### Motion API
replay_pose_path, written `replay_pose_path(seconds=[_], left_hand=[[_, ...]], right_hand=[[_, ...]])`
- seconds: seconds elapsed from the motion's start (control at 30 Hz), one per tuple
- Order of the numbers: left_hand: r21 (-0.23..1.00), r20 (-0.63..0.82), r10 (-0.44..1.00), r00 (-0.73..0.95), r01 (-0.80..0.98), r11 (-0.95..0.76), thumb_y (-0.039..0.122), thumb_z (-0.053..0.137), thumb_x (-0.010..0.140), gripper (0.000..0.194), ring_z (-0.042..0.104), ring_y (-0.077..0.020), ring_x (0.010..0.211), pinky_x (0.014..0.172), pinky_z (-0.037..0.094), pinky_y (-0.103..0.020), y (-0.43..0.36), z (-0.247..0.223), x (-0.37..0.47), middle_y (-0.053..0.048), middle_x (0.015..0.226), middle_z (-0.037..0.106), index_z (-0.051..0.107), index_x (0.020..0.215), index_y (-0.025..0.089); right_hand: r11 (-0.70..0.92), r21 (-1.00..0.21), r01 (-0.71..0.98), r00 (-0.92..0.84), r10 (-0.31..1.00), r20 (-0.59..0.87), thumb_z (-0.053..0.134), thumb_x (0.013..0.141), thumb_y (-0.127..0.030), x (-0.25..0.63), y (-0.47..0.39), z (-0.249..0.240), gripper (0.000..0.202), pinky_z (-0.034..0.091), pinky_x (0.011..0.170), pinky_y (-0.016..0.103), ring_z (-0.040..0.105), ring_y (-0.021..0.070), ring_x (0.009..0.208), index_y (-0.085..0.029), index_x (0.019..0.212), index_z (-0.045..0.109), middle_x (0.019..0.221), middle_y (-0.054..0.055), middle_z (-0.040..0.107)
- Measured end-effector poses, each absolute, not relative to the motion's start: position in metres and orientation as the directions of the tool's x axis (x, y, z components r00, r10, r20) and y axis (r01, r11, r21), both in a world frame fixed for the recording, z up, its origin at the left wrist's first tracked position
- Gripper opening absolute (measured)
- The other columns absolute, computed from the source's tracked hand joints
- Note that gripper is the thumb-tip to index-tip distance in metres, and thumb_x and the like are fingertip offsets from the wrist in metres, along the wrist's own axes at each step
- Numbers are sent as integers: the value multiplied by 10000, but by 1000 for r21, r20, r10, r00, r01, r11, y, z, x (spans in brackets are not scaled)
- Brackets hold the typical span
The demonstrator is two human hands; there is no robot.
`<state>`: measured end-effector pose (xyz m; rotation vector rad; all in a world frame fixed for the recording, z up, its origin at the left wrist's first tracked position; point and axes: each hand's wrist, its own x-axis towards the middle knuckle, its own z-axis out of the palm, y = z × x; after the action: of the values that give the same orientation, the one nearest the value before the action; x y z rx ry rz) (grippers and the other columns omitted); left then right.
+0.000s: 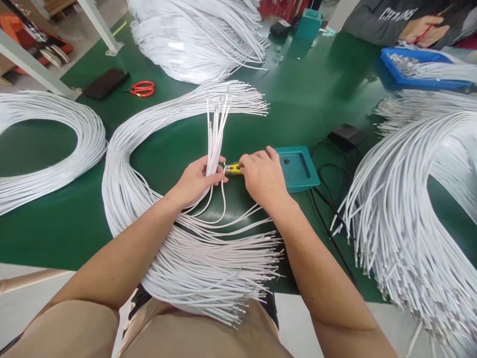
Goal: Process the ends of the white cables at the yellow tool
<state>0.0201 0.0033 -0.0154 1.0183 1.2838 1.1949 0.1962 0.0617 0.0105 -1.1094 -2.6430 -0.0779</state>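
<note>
My left hand point(199, 180) is closed round a small bunch of white cables point(216, 132), whose ends stick up above the fingers. In my right hand point(264, 176) is a yellow-handled tool point(234, 169), perhaps small cutters or pliers; its tip meets one cable beside my left fingertips. Most of its handle is hidden in the palm. Below and around my left forearm curves a large loop of white cables point(119, 174), with its loose ends point(238, 278) spread over the near table edge and my lap. A teal tray-like device point(311, 164) sits just behind my right hand.
Coiled white cables lie left point(89, 134), far point(197, 35) and right point(402, 174). Red-handled scissors point(142, 89) and a black wallet-like object point(107, 83) rest at far left. A black box point(347, 135) and black cords point(331, 199) are right. A co-worker's hands point(425, 31) work near a blue tray point(395, 74).
</note>
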Motion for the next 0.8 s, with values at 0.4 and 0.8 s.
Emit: replay_pose_path(seconds=[0.4, 0.8], left_hand=[[984, -171, 980, -98, 26, 174, 205, 713, 707, 387, 697, -188, 774, 704, 493, -293, 6, -23, 19, 10, 814, 624, 593, 1074, 184], [971, -209, 969, -132, 89, 222, 208, 720, 684, 394, 693, -188, 751, 741, 516, -323, 5, -20, 22, -4, 809, 670, 619, 1063, 170]], right_hand=[[734, -28, 678, -717, 669, 197, 447, 828, -35, 200, 69, 13, 218, 353, 858, 348, 501, 236, 780, -151, 870, 627, 742, 84, 656], [672, -57, 738, -639, 724, 261, 461, 906, -176, 207, 68, 15, 203, 211, 1109, 521, 538, 274, 1068, -156, 996, 642, 988, 113, 697]])
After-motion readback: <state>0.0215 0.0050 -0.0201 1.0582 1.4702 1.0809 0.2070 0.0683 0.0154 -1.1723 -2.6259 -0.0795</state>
